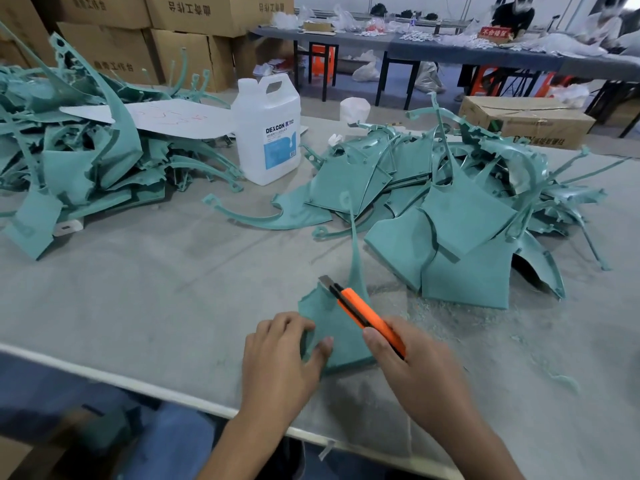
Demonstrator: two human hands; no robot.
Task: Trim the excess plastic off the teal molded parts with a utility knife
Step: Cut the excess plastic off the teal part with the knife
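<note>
Teal plastic filled most of the grey-covered table (pixel 138 289). It lay in two heaps: one pile of molded pieces on the left (pixel 69 161) and a second pile on the right (pixel 450 202), too tangled in each to count. One single teal part (pixel 337 332) lay apart from both, near the front edge, between the two hands. A thin stem ran up from its top toward the right pile. One loose curved strip (pixel 249 213) lay between the heaps.

The left hand (pixel 280 355) gripped this part at its left edge, fingers curled over the rim and thumb pressed flat on its face. The right hand (pixel 422 368) was wrapped around the rear of the one orange utility knife (pixel 367 317), thumb along the handle. The blade was extended and met the part's upper edge beside the stem. Fine shavings (pixel 433 306) were scattered on the cloth just right of the knife.

One white jug (pixel 266 133) with a blue label stood capped between the piles; its fill level could not be told. A white sheet (pixel 156 116) rested on the left pile. Behind, at least five cardboard boxes (pixel 173 46) were stacked closed, contents hidden. One more carton (pixel 526 119) sat beyond the right pile, also closed.
</note>
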